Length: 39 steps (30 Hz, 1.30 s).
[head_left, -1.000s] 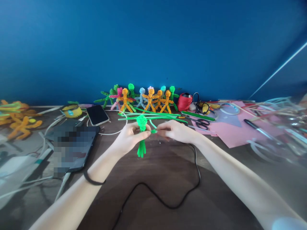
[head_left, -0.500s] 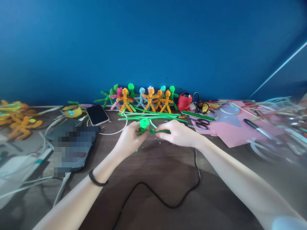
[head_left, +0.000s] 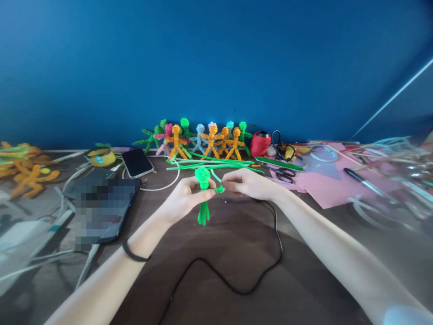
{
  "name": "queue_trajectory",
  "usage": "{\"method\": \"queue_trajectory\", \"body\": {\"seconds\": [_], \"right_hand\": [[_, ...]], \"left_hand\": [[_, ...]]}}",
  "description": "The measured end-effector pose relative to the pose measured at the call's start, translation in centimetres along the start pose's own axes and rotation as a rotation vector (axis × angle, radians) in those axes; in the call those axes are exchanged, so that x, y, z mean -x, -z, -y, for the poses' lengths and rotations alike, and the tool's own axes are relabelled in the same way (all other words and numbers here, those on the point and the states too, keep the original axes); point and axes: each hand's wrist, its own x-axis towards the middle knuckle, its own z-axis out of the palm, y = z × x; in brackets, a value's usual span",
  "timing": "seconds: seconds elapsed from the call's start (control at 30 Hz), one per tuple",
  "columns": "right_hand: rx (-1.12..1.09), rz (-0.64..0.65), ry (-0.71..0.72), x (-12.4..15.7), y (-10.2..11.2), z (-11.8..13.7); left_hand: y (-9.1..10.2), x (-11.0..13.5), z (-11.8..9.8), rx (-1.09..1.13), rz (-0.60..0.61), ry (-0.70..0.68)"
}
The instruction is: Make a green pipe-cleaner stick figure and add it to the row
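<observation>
The left hand pinches the green figure upright above the table, hiding its middle. The right hand, bent inward, meets the figure's stubby side arm; whether that grip is closed, I cannot tell. Green stems lie beyond.

We look first at the left forearm, bare, and there on its wrist we spot a slim, rounded, matte black band, plain along the stretch we can see! It circles loosely, a narrow dark loop. We follow on to the left hand, ungloved. Across we go: the right hand is ungloved too, its right forearm bare and broadening smoothly, and low down we catch a pale blue, rounded patch, perhaps sleeve; we can't tell.
</observation>
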Motion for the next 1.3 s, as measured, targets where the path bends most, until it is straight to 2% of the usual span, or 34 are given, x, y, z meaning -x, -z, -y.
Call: {"method": "queue_trajectory", "body": {"seconds": [0.2,0.33,0.47,0.57,0.67,0.8,0.97,1.13,1.3], "right_hand": [[-0.011,0.097,-0.014,-0.2,-0.9,-0.1],[0.112,0.091,0.001,0.0,-1.2,0.4],[0.233,0.032,0.008,0.4,-0.9,0.9],[0.247,-0.002,0.007,0.6,-0.5,1.0],[0.234,-0.001,0.010,0.6,-0.1,1.2],[0.168,0.002,0.060,0.6,0.2,1.2],[0.102,-0.012,0.078,0.2,0.4,0.4],[0.014,0.057,0.034,-0.1,0.3,-0.7],[-0.031,0.106,0.002,-0.2,-0.5,-0.4]], "left_hand": [[-0.3,-0.2,0.1,0.024,-0.080,-0.004],[-0.3,-0.5,0.3,-0.171,-0.140,-0.032],[-0.2,-0.6,0.6,-0.434,-0.148,-0.040],[-0.1,-0.5,0.7,-0.593,-0.145,-0.061],[-0.1,-0.4,0.4,-0.658,-0.094,-0.097],[-0.3,-0.1,-0.3,-0.529,0.035,-0.112],[-0.3,0.1,-0.7,-0.270,0.114,-0.014],[-0.3,0.2,-0.5,-0.042,0.081,0.017],[-0.5,0.0,-0.4,0.099,-0.003,0.022]]}}
